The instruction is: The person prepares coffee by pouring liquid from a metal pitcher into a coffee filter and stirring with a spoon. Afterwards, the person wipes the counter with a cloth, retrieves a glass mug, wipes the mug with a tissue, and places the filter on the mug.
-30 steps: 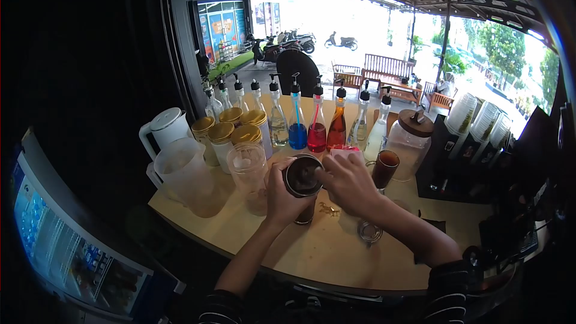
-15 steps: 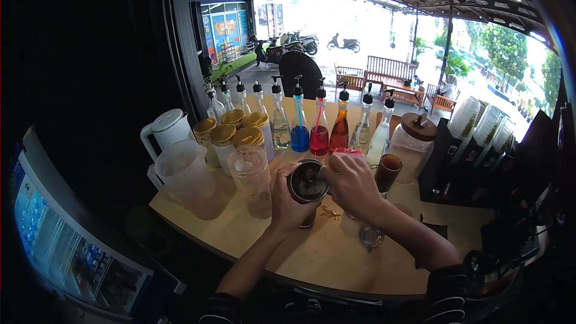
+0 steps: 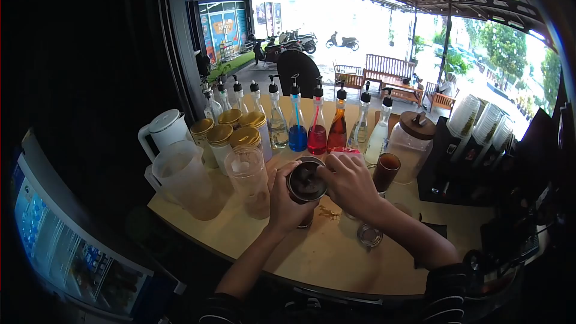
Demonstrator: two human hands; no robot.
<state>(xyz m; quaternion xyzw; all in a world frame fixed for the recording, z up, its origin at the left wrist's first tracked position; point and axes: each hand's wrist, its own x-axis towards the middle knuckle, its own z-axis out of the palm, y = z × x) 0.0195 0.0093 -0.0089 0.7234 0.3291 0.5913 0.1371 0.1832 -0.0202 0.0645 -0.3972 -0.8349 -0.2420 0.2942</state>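
Observation:
My left hand is wrapped round the side of a cup with a dark brown drink in it, seen from above. Closed at the cup's right rim is my right hand; whatever its fingers grip is hidden. To its right stands a glass mug of brown drink. A small clear glass sits below the right forearm. Light brown bits or a spill lie on the counter between the hands.
Several pump bottles line the back of the counter. Gold-lidded jars, a clear container and plastic pitchers crowd the left. On the right are a wooden-lidded jar and stacked plastic cups.
The view has shifted slightly, with the counter items appearing a little further left. Both hands keep their places at the cup, with hardly any visible movement.

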